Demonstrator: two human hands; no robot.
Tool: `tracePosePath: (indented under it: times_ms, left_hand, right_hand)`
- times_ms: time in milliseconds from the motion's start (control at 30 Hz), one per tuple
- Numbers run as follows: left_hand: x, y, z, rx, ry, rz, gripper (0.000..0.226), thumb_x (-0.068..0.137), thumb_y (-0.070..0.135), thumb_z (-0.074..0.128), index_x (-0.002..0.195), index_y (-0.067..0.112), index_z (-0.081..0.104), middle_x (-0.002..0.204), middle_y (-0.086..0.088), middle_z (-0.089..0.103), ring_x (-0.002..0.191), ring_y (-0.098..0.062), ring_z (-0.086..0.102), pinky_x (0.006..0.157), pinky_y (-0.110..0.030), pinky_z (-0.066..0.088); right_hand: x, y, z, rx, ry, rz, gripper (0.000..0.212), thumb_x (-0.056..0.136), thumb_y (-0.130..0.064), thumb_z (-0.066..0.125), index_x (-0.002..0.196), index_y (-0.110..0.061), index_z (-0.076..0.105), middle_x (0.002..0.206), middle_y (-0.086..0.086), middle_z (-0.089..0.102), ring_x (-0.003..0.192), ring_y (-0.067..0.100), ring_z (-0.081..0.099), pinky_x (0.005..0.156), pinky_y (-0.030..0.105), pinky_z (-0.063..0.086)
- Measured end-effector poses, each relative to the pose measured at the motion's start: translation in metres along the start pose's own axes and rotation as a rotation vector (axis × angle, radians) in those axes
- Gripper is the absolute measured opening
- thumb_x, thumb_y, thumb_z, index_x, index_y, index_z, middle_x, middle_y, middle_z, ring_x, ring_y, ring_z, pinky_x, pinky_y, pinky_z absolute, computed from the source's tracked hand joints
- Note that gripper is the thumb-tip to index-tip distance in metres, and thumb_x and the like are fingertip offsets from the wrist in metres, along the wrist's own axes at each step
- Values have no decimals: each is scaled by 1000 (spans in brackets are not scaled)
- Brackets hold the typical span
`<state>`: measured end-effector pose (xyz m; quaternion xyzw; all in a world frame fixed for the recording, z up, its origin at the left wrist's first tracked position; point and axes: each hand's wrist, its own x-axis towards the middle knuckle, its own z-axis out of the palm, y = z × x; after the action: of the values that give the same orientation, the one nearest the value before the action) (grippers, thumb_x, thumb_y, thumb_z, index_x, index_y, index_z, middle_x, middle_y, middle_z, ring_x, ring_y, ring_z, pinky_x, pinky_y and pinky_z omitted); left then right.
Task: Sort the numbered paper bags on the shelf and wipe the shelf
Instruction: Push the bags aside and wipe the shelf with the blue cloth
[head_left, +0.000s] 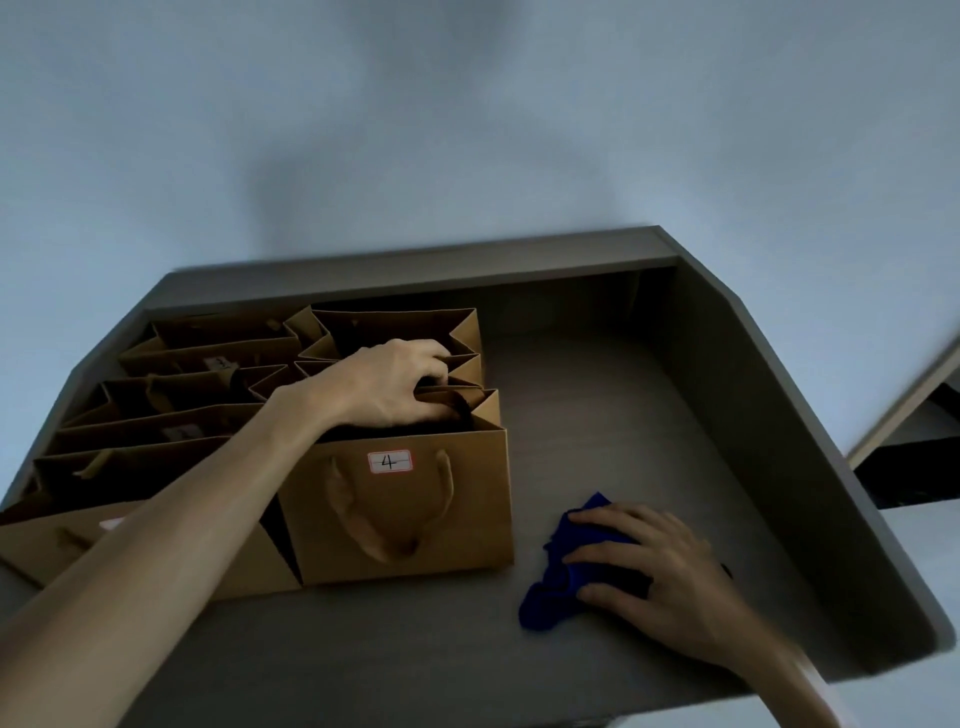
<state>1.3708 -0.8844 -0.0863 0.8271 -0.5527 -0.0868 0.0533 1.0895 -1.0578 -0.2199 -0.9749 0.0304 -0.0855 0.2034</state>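
Observation:
Several brown paper bags stand in two rows on the left half of a grey shelf (597, 395). The front right bag (405, 514) carries a white label with the number 4. My left hand (389, 384) reaches over it and grips the dark handle at its back rim. Behind it stand more open bags (395, 327), and a bag (140, 545) at the front left is partly hidden by my forearm. My right hand (654, 566) presses flat on a crumpled blue cloth (566, 566) lying on the shelf just right of bag 4.
The shelf has a raised back wall (415, 265) and a slanted right side wall (779, 415). Bare shelf surface spreads across the right half and the front strip. A pale wall rises behind. A dark unit (914, 473) shows at the far right.

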Motion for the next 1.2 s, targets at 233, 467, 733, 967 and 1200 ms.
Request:
tracePosePath:
  times_ms: [233,467,733,967,1200]
  left_hand:
    - [25,2,8,30,72,40,32,92,36,60,122,25,64,147,2,43,133,-19,42,102,-50,44]
    - [73,29,14,56,115,144,32,92,24,61,124,20,62,146,-1,44,133,-20,43,102,-46,45]
    - [127,51,5,10,91,233,28,92,21,62,120,19,65,137,-1,52,125,-19,49,100,-44,46]
    - [160,91,13,-87,84,263,30,91,22,63,121,17,65,133,-3,54,122,-19,51,101,-40,46]
    - [194,152,25,-124,60,354,31,92,21,62,120,11,64,133,-6,53,121,-22,51,101,-42,45]
  right_hand:
    - [-1,1,3,9,4,16,43,86,-78,34,122,-61,52,138,-49,26,130,-17,20,96,17,23]
    - [-2,2,1,14,-14,5,45,88,-77,31,123,-58,51,140,-44,24,130,-12,22,99,19,21]
    - [-3,2,-1,22,-5,-17,38,91,-69,41,124,-55,53,142,-32,38,133,-9,25,102,22,25]
    - [-4,-1,-5,11,-45,-78,39,95,-66,39,128,-51,53,148,-28,36,138,-4,23,106,26,22]
    - [-6,0,-2,-10,58,-92,34,96,-62,43,120,-49,62,144,-23,46,136,1,34,105,23,25]
